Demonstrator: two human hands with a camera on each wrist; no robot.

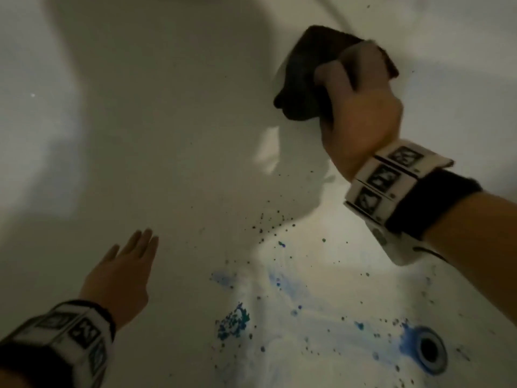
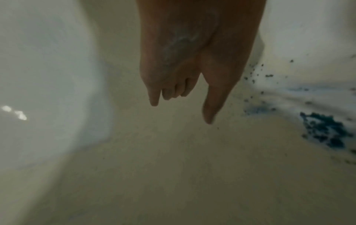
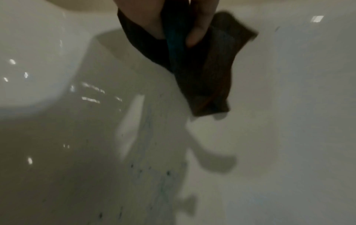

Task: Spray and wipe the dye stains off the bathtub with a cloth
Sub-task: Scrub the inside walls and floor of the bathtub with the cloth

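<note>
I look down into a white bathtub. My right hand grips a folded dark cloth high on the tub's right side; in the right wrist view the cloth hangs from my fingers with a blue-stained fold showing. Blue dye stains and specks lie on the tub floor below, smeared toward the drain. My left hand hovers with straight fingers and holds nothing, left of the stains. In the left wrist view its fingers point down beside a blue patch.
The tub's curved left wall rises beside my left hand. More dark specks scatter between the cloth and the blue smears. The tub surface looks wet and shiny in the right wrist view.
</note>
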